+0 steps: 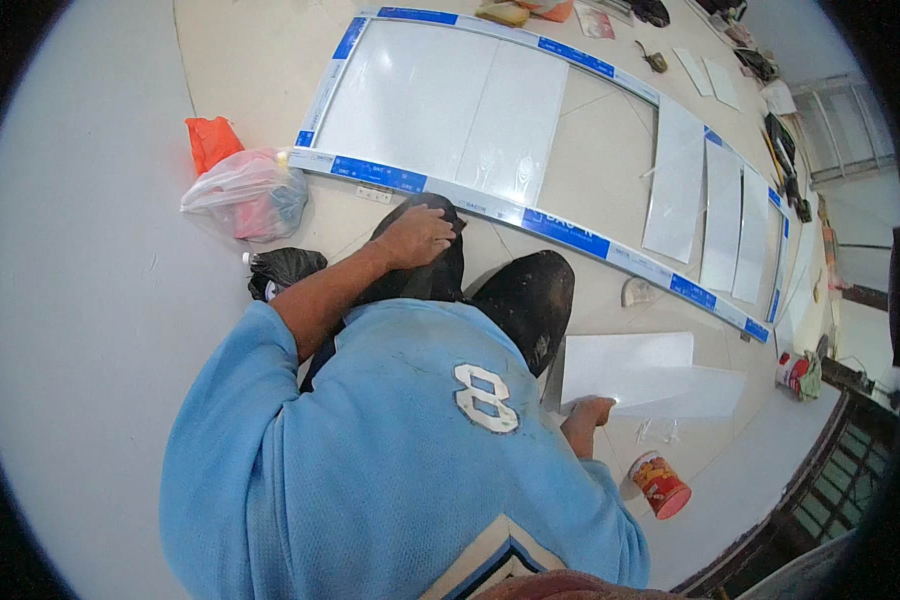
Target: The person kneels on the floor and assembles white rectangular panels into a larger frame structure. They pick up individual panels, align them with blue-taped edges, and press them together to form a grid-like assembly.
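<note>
Thin white sheet panels with a smooth face (pixel 630 355) lie on the pale cream tiled floor (pixel 602 135), just beside the person's bent right leg in black trousers (pixel 530 300). They look light for their size, probably stiff across a short span but likely to flex along their length, and the smooth face may slip under dry fingers. Corners and thin edges seem the parts most easily chipped or creased. A good hold would be by the long edges, one hand toward each end, with the fingers under and the thumb lightly on top.

Two pieces show here, one overlapping the other: a broader one behind and a longer, slanting one in front. Both are plain white, straight-edged and faintly shiny.

The person's right hand (pixel 588 411) is at the near edge of these pieces; its fingers are bent, but whether they pinch a sheet or only touch it I cannot tell. The left hand (pixel 417 240) rests on the left knee, fingers loosely bent and holding nothing visible.

Ahead lies a long rectangular frame of white bars with blue-and-white film (pixel 570 232), with similar glossy white sheets (pixel 420 90) lying within it. A red-and-yellow cylindrical tin (pixel 660 487) is near the right hand.
</note>
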The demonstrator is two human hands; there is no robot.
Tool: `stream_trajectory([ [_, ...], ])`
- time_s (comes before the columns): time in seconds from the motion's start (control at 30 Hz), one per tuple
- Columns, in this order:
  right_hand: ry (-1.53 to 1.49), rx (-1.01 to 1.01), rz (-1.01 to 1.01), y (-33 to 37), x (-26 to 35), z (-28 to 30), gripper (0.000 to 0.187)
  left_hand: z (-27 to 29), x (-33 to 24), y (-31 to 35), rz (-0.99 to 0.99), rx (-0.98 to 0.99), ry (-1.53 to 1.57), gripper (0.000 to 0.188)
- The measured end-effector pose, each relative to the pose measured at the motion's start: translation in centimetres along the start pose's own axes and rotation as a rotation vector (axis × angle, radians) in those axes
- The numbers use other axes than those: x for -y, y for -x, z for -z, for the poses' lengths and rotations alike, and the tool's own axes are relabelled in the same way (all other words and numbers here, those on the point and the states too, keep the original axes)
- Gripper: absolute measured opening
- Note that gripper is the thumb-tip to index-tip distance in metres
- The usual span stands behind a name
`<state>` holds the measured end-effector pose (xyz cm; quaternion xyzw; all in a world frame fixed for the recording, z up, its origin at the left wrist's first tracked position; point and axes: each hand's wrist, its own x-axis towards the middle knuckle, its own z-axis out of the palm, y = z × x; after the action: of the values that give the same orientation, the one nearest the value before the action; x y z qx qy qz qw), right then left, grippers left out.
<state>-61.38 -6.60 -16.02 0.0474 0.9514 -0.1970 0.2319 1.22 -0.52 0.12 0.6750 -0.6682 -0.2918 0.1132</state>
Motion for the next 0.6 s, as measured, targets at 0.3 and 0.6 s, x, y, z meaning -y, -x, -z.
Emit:
stream_trajectory([
  [0.3, -0.288, 0.17, -0.054, -1.4, -3.5, -0.3, 0.053, -1.1, -0.1, 2.6, -0.006, -0.225, 0.06, 0.029],
  [0.6, -0.257, 0.237, -0.103, -2.5, -4.7, -0.3, 0.05, -0.7, -0.4, 2.4, 0.003, -0.258, 0.055, 0.029],
])
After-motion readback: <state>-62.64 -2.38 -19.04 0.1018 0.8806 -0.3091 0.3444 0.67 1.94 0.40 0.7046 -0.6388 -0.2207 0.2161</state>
